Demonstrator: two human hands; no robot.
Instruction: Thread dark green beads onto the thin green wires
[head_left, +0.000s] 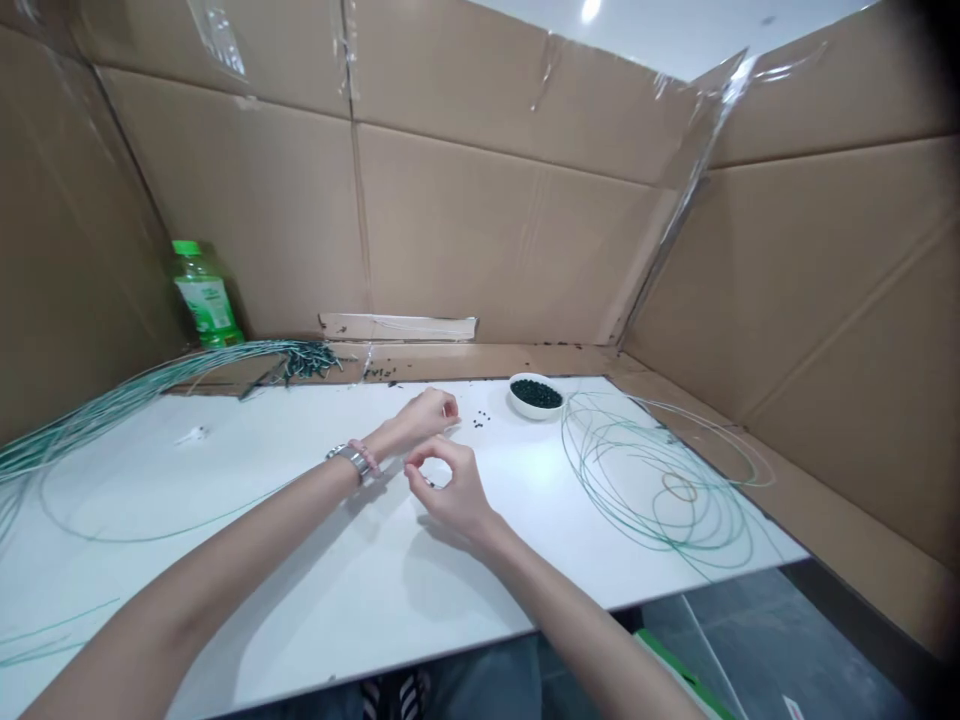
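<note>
My left hand [427,412], with a watch and a pink band at the wrist, is low over the white board [315,610], its fingers curled beside several loose dark beads [481,418]. What its fingertips hold is too small to tell. Nearer to me, my right hand [454,485] has thumb and forefinger pressed together in a ring. A tiny dark piece shows by those fingers, and I cannot make out what they pinch. One thin green wire [202,524] runs across the board towards my left forearm.
A white bowl [535,411] of dark beads stands at the back. Loose green wire coils [652,490] lie right, a wire bundle [97,412] with dark ends left. A green bottle [208,300] is back left. Cardboard walls [480,220] surround the board; a small white item [193,434] lies left.
</note>
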